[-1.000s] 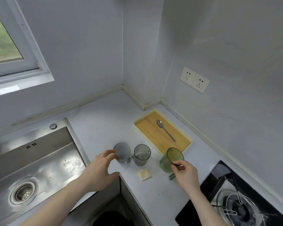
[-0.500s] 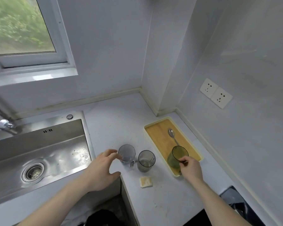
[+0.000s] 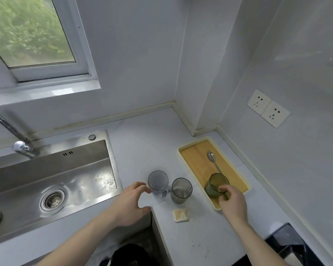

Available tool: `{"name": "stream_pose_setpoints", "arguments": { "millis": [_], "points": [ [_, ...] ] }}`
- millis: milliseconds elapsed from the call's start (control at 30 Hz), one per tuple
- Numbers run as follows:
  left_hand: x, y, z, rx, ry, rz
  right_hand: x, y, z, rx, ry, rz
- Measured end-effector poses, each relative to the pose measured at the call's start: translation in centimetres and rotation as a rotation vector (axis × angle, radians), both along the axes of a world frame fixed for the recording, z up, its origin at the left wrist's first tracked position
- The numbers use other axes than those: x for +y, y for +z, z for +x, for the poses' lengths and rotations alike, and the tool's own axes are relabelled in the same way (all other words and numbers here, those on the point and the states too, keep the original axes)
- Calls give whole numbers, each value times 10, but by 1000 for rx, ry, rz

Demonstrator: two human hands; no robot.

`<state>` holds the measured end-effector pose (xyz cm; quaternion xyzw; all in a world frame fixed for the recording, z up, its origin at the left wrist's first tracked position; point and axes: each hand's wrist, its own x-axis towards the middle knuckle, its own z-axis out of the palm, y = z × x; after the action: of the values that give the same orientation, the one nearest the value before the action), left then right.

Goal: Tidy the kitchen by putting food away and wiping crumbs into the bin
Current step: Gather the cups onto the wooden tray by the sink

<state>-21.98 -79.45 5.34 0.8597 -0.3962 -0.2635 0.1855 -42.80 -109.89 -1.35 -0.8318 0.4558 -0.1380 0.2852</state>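
Our right hand (image 3: 232,200) has its grip clamped on the green cup (image 3: 215,186) over the tray (image 3: 198,166), our left hand (image 3: 132,204) spread beside the grey cup (image 3: 158,182), while bread (image 3: 180,215) and crumbs (image 3: 197,242) below both grips remain uncleared on the surface (image 3: 142,143).

surface (image 3: 142,150): showing pale grey-white, speckled with tan crumbs
tray (image 3: 183,150): showing a cream rim around a honey-brown wood-grain floor
green cup (image 3: 215,184): glowing translucent olive green
grey cup (image 3: 158,182): showing smoky blue-grey
ribbed cup (image 3: 181,190): showing clear dark grey with vertical ribbing
spoon (image 3: 211,157): shining silver
bread piece (image 3: 181,215): showing pale cream with a tan centre
sink (image 3: 52,169): gleaming brushed steel
sockets (image 3: 268,108): showing off-white
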Motion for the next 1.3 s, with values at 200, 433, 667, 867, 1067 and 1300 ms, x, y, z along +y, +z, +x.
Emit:
{"name": "stream_pose_setpoints", "arguments": {
  "millis": [200, 433, 667, 867, 1067, 1300],
  "points": [
    [-6, -12, 4, 49, -1, 42, 70, 6, 19, -190, 245, 13],
    [-20, -24, 10, 62, -29, 118, 82, -2, 76, 139, 408, 216],
    [-49, -33, 27, -43, -109, 227, 80, -19, 96, 329, 438, 121],
    [-65, -44, 37, -108, -142, 312, 78, 2, 87, 248, 433, 94],
    [-78, -51, 38, -117, -165, 352, 50, 74, 64, 76, 326, 56],
    [-95, -56, 38, -128, -246, 433, -29, 106, 44, -157, -11, 56]
  ]
}}
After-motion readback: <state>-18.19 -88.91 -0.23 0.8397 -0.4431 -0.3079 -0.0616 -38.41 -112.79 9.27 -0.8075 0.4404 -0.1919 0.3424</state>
